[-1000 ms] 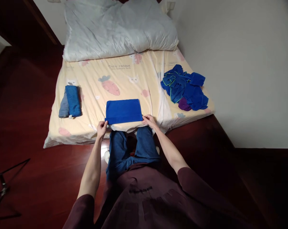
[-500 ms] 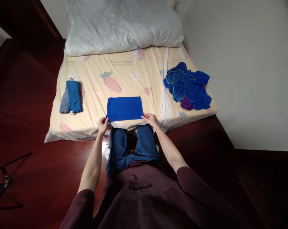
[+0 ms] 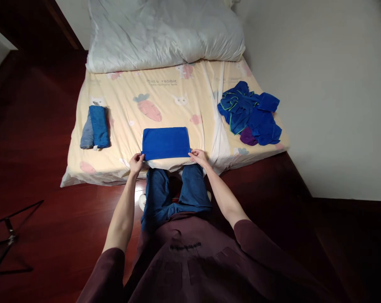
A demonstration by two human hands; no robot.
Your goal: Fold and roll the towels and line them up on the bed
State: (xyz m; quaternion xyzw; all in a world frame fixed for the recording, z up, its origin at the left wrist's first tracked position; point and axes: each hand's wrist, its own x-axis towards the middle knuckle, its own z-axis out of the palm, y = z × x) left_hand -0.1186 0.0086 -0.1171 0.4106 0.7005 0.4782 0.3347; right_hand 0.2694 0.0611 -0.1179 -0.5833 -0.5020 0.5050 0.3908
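Observation:
A blue cloth (image 3: 166,143) lies flat as a rectangle at the near edge of the bed (image 3: 121,109). My left hand (image 3: 136,162) pinches its near left corner. At the near right corner, the fingers of my right hand (image 3: 198,157) are closed on the same cloth. To the left rest two rolled or folded cloths, one grey-blue (image 3: 87,135) and one darker blue (image 3: 99,126), side by side and touching. On the right is a loose heap of blue cloths (image 3: 241,107), one with green edging, with a purple cloth (image 3: 248,136) at its near side.
A thick white quilt (image 3: 165,33) covers the far part of the bed. The wall (image 3: 329,101) runs along the right side. Black stand legs (image 3: 11,239) stand on the dark red floor (image 3: 51,219) at the lower left.
The whole view has shifted very slightly. Both hands keep their hold on the near corners of the blue cloth, and its near edge looks a little flatter.

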